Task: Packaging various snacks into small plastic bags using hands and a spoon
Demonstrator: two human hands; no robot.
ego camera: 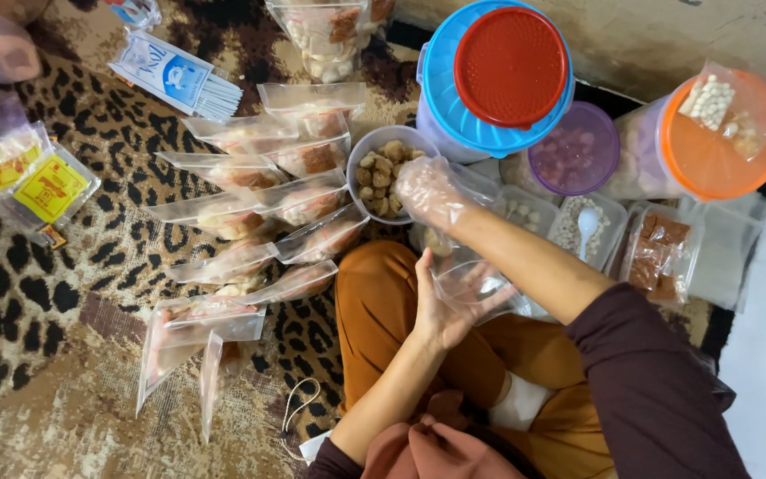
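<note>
Bags [250, 191] of packed snacks lie in rows on the leopard-print rug at left. Beside them, the left hand [441, 306] holds an empty clear bag [476, 284] open, fingers spread along its side. Further right, the right hand [427, 191] (wrapped in a plastic glove) reaches, fingers curled, into a bowl [389, 173] of brown snacks.

Right hand [427, 191]: gloved in clear plastic, reaching into a grey bowl [387, 168] of brown lumps.
Left hand [441, 306]: holding a clear plastic bag [480, 288] above the lap.
Floor: leopard-print rug [37, 284], rows of filled packets [259, 195].
Behind: lidded tubs [498, 75].
</note>
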